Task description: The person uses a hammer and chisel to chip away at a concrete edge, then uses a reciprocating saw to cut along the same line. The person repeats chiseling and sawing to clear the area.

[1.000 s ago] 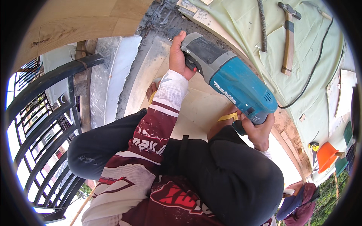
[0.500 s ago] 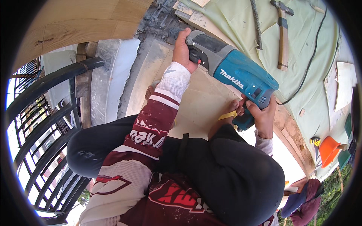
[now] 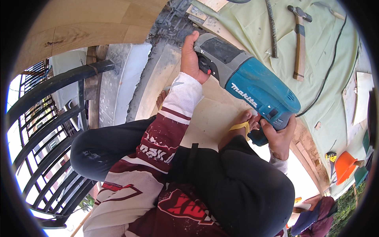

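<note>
blue demolition hammer [image 3: 252, 89] now shifted rightward, both hands [image 3: 192, 59] [image 3: 279, 132] clasped around it

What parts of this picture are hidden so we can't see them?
All in the head view:
- The tip of the blue power tool: hidden behind the left hand and the tool's own front, so what it bites into cannot be told.
- The tool's rear handle: covered by the right hand.
- The black cable: runs out at the top edge.
- The small yellow thing: too small to name.

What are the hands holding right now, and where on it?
Both hold the blue power tool: left hand on its grey front housing, right hand around the rear handle.
</note>
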`<state>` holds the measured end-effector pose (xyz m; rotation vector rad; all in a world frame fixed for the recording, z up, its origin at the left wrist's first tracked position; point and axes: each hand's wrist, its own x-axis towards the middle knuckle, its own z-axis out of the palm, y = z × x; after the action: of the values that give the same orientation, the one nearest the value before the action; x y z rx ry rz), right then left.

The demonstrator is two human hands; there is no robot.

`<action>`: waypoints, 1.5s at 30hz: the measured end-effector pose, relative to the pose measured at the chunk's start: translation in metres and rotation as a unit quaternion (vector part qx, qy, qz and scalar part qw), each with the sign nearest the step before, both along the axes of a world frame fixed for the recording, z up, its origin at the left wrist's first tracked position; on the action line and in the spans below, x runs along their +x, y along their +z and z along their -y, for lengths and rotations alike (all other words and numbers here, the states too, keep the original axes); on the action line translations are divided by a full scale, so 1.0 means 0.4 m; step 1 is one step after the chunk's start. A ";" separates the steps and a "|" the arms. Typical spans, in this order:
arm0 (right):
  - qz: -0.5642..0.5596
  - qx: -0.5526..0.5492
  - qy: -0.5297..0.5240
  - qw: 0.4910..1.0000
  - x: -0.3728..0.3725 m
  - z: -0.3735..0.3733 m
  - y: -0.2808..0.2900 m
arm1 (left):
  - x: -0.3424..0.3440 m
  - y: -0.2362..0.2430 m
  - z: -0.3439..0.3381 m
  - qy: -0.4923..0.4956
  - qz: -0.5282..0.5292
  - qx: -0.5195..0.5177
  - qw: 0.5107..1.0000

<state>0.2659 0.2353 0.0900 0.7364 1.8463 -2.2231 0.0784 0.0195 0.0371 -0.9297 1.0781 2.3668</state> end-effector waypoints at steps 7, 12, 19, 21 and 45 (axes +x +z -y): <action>-0.079 0.262 0.144 0.951 -0.200 0.028 0.144 | -0.083 -0.025 0.076 0.031 -0.067 0.073 0.995; -0.156 0.346 0.227 0.897 -0.248 0.102 0.227 | -0.101 -0.091 0.161 0.054 -0.113 0.179 0.976; -0.147 0.374 0.296 0.867 -0.231 0.106 0.187 | -0.071 -0.120 0.147 0.000 -0.182 0.352 0.918; -0.209 0.425 0.314 0.823 -0.206 0.107 0.175 | -0.037 -0.096 0.136 0.005 -0.155 0.405 0.901; -0.080 0.170 0.110 0.976 -0.139 -0.098 0.098 | -0.026 0.040 -0.053 0.046 -0.066 0.036 0.996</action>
<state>0.2102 0.2746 0.1292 0.3801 2.2948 -1.9017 0.0682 0.0408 0.0531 -0.8244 1.0111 2.5568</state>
